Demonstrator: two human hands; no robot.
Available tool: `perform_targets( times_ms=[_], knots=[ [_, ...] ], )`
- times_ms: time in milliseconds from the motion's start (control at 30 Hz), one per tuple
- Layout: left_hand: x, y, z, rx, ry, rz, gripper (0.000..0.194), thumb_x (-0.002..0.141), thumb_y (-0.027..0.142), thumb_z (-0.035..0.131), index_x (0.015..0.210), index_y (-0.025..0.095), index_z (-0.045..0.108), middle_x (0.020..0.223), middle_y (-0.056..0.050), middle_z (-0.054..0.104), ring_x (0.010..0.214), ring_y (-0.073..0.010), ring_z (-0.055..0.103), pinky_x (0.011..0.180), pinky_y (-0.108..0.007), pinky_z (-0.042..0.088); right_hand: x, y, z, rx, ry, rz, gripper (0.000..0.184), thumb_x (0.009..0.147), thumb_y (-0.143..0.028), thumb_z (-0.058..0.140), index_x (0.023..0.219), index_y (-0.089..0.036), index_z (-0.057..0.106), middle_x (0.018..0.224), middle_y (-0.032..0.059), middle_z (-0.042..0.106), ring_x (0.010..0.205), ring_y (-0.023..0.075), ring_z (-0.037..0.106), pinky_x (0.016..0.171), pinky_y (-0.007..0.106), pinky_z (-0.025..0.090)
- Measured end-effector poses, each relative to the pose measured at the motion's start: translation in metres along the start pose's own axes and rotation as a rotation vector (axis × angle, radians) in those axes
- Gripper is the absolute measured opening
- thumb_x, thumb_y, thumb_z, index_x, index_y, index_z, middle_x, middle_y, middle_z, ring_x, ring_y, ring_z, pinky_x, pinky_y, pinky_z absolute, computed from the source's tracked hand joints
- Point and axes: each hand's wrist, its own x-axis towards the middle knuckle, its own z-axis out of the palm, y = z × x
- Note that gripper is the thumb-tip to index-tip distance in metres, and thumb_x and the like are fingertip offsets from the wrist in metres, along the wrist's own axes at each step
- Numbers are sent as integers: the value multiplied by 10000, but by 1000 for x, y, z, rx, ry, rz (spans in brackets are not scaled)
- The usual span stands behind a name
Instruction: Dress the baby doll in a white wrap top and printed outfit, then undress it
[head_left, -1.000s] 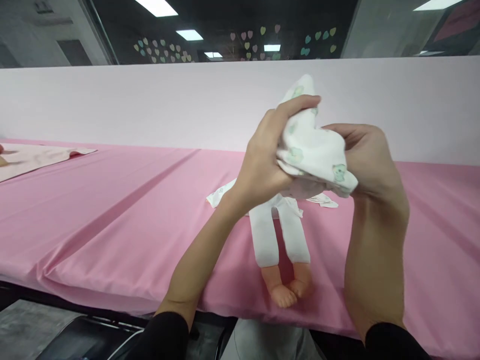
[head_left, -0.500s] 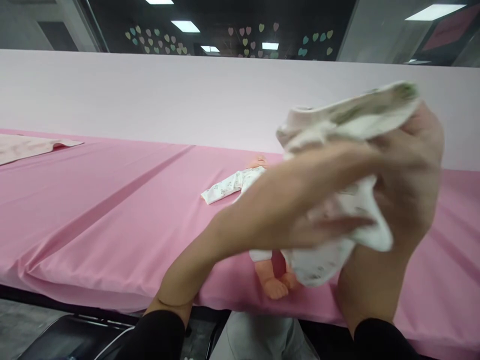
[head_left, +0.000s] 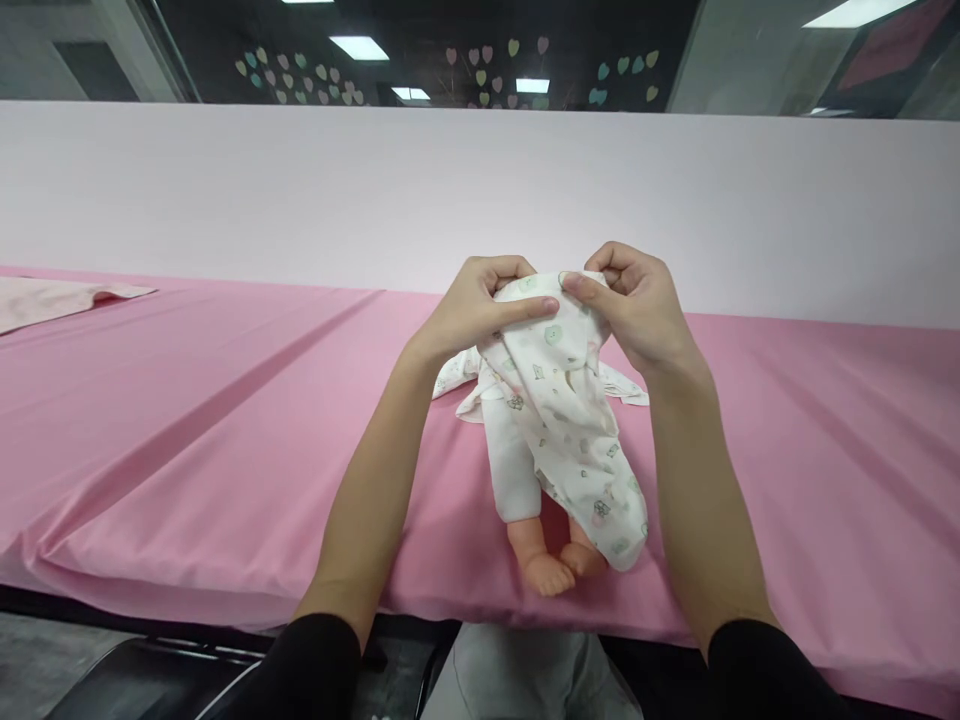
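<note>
White baby pants (head_left: pixel 574 420) with small green and grey prints hang from both my hands at the waistband, in the middle of the view. My left hand (head_left: pixel 487 305) pinches the band's left side, thumb across the front. On the right side, my right hand (head_left: pixel 637 310) grips the same band between thumb and fingers. A trouser leg droops down over a baby doll (head_left: pixel 514 465) lying on its back, bare feet toward me. White leggings cover the doll's legs, and a printed top (head_left: pixel 454 373) shows at its arms. Its head and torso are hidden behind the pants and hands.
A pink padded cover (head_left: pixel 225 440) spreads over the table, its front edge just before my lap. Far left lies a pale pink cloth (head_left: pixel 64 298). Behind the table stands a low white wall (head_left: pixel 262 200), and a black chair (head_left: pixel 142 680) is at the lower left.
The pants have come down from the raised right side to in front of the doll, and a leg now hangs loose. Both hands have moved to the waistband.
</note>
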Motion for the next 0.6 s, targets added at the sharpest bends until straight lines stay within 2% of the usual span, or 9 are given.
perform_targets(
  times_ms=[67, 133, 233, 300, 367, 433, 500, 533, 600],
  knots=[
    [-3, 3, -4, -109, 4, 36, 355, 690, 497, 680, 738, 173, 542, 635, 13, 549, 600, -106, 565, 472, -195, 399, -5, -9, -2, 132, -126, 23, 410, 689, -530, 722, 687, -214, 460, 536, -62, 410, 485, 88, 454, 404, 183, 327],
    [-4, 6, -5, -180, 31, 61, 380, 681, 529, 681, 730, 186, 526, 628, 21, 534, 593, -103, 566, 469, -194, 406, -10, -18, -5, 175, -271, 46, 402, 645, -511, 761, 715, -210, 503, 525, -66, 428, 464, 86, 455, 390, 183, 308],
    [-2, 1, -5, -205, 94, 51, 403, 698, 571, 652, 734, 197, 505, 639, 23, 522, 613, -113, 585, 481, -202, 432, -14, -22, -18, 85, -494, 122, 387, 564, -435, 825, 725, -179, 585, 569, -39, 513, 517, 112, 509, 417, 204, 336],
    [3, -10, -8, -202, 142, 42, 411, 708, 583, 640, 743, 199, 497, 652, 19, 518, 640, -126, 602, 495, -209, 446, -12, -16, -32, 18, -521, 153, 352, 549, -402, 834, 670, -162, 607, 576, -21, 538, 523, 119, 508, 427, 221, 340],
    [8, -24, -14, -210, 217, 49, 412, 729, 591, 614, 754, 200, 489, 661, 16, 514, 661, -130, 609, 513, -213, 453, -10, -6, -47, 28, -367, 93, 324, 579, -390, 815, 582, -165, 582, 529, -27, 503, 471, 97, 454, 406, 222, 300],
    [11, -37, -22, -208, 299, 55, 398, 747, 582, 599, 757, 202, 481, 655, 18, 504, 663, -124, 602, 520, -208, 445, -6, 4, -61, 147, -65, -80, 384, 610, -402, 785, 490, -183, 493, 464, -53, 403, 414, 68, 360, 386, 218, 242],
    [11, -43, -29, -173, 318, 39, 374, 726, 539, 643, 748, 201, 483, 640, 21, 499, 650, -120, 588, 510, -201, 430, -3, 12, -69, 223, 209, -218, 444, 637, -420, 754, 463, -200, 411, 453, -64, 333, 410, 64, 314, 398, 223, 234],
    [10, -44, -31, -148, 299, 26, 361, 709, 507, 673, 741, 199, 488, 637, 22, 503, 645, -119, 580, 504, -200, 424, -1, 16, -71, 191, 293, -227, 458, 649, -416, 745, 461, -204, 386, 457, -65, 316, 419, 68, 308, 411, 229, 246],
    [8, -38, -29, -100, 240, 8, 328, 696, 450, 701, 733, 194, 500, 647, 18, 520, 643, -120, 566, 502, -205, 419, 2, 21, -68, -39, 349, -119, 455, 670, -376, 739, 462, -206, 372, 466, -63, 293, 444, 77, 309, 448, 247, 279]
  ],
)
